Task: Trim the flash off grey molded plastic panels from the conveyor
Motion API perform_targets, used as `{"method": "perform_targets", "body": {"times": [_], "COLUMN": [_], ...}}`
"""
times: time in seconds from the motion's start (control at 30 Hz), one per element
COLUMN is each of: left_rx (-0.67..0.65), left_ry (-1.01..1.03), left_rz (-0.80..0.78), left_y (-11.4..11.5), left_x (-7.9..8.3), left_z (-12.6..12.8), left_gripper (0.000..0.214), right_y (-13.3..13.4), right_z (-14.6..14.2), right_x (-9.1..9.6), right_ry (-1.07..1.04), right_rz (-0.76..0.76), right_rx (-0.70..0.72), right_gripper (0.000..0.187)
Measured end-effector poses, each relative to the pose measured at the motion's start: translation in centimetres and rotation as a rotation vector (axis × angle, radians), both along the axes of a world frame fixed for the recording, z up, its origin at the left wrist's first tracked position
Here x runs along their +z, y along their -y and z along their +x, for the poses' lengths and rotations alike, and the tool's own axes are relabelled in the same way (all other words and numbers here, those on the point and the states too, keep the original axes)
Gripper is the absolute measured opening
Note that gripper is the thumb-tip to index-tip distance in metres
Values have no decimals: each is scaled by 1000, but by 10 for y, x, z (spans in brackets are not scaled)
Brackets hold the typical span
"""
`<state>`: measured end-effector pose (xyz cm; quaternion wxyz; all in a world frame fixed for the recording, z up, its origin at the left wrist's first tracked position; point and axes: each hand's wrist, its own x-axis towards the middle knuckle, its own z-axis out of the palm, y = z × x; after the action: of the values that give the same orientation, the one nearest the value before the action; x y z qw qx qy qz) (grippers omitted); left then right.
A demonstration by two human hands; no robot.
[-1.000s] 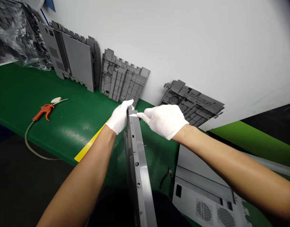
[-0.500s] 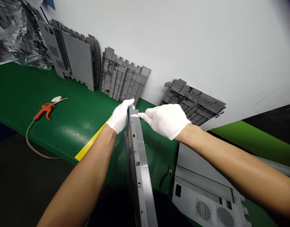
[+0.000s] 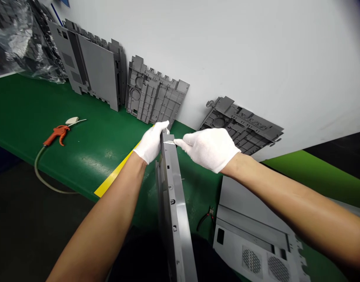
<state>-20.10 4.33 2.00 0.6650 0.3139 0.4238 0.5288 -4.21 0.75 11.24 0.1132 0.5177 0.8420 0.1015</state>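
A green-topped workbench (image 3: 24,113) is crossed by a strip of yellow tape (image 3: 115,176). An orange air blow gun (image 3: 56,134) is laid on it, with its hose (image 3: 40,172) trailing over the edge, and pliers (image 3: 205,219) are placed just beside a vented grey panel (image 3: 250,250). 3 moulded grey panels (image 3: 152,92) are propped along the back.

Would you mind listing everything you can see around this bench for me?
Leaning panels: three, grey, against the white wall
Held panel: one, grey, upright between the hands
Vented panel: one, light grey, lower right
Air blow gun: one, orange, on the green bench, with a beige hose
Oval item: one, white, beside the gun
Pliers: one, dark, near the vented panel
Plastic sheeting: one heap, clear, far left
Tape strip: one, yellow, on the bench
Pale sliver: one, white, at the held panel's top
Hands: two, white-gloved; left hand gripping the held panel, right hand pinching the sliver
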Motion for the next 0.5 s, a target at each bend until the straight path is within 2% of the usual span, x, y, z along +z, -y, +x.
{"method": "perform_targets", "body": {"times": [0.17, 0.5], "left_rx": [12, -3], "left_ry": [2, -17], "left_rz": [5, -11], "left_y": [1, 1], "left_x": [1, 0], "left_z": [1, -2], "left_gripper": [36, 36], "right_y": [0, -3], "right_z": [0, 5], "right_x": [0, -2], "right_ry": [3, -46], "right_rz": [-14, -20], "right_rx": [-23, 29], "right_gripper": [74, 76]}}
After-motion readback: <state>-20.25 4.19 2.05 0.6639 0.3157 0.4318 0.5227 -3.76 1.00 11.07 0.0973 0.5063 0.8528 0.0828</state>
